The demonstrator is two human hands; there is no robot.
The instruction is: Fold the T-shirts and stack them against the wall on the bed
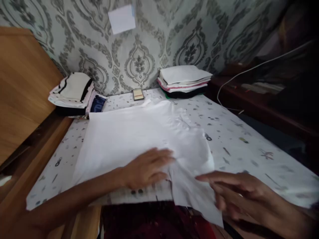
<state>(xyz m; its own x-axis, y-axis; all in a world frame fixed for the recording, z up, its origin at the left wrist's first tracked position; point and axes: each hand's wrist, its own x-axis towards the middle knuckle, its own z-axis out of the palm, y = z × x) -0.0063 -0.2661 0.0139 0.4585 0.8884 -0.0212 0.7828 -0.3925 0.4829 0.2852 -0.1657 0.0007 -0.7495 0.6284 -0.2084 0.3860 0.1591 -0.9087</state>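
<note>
A white shirt (124, 132) lies spread on the bed, its body to the left and its gathered, wrinkled part to the right. One sleeve (191, 192) hangs over the near edge. My left hand (149, 167) rests palm down on the lower middle of the shirt, fingers stretched out and slightly blurred. Beside the sleeve's right edge is my right hand (239, 192), its index finger extended over the cloth and the others loosely bent. Nothing shows gripped in it; whether its lower fingertips touch the sleeve is hard to see.
Folded clothes stand in a left stack (72, 89) and a right stack (185, 79) by the patterned wall. Between them sits a small box-like item (138, 94). A wooden board (22, 89) borders the left; a white cable (249, 69) hangs at right.
</note>
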